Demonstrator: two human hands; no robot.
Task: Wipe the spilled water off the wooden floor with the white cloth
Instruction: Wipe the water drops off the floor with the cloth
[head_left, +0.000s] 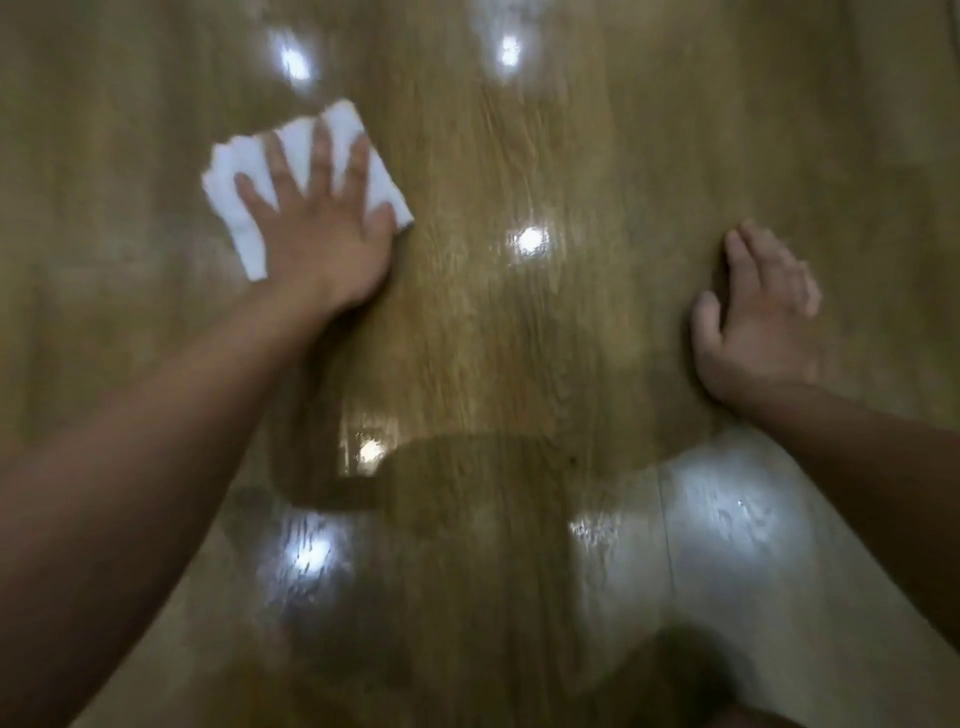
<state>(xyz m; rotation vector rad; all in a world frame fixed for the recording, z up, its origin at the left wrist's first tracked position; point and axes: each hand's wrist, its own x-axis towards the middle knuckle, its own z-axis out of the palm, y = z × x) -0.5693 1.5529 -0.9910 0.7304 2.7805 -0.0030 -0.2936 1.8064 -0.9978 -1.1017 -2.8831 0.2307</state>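
- A blurred white light spot near the top left, smeared into a streak.
- A second light spot near the top middle, also smeared.
- A round, sharper third light spot close to the centre of the view.
- A small fourth light spot left of centre, lower down, just beside the rim of a dark rounded shadow.
- A fifth light spot at the lower left, streaky.
- A broad pale glare at the lower right, crossed by a thin straight seam.
- A dark blurred shape at the bottom edge, too unclear to tell what it is.
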